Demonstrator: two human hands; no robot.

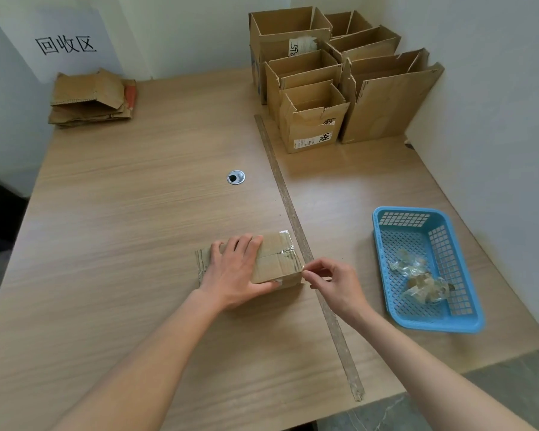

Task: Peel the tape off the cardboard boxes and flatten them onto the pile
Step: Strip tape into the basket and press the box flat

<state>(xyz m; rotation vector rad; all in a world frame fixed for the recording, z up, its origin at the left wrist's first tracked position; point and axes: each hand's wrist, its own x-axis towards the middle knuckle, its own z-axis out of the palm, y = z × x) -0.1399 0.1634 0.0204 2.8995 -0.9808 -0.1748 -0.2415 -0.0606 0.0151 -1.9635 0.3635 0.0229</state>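
Tape (285, 248) is still sealing one box (274, 262); left hand (234, 272) is pressing it flat-fingered, right hand (330, 279) pinching its end; pile (91, 99) small, several boxes (315, 119) waiting

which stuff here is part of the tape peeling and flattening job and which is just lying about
Part of the job:
small taped box, under left hand, right hand pinching at its tape
open boxes
flattened pile
blue basket with tape scraps

Lying about:
wall sign
table's cable hole
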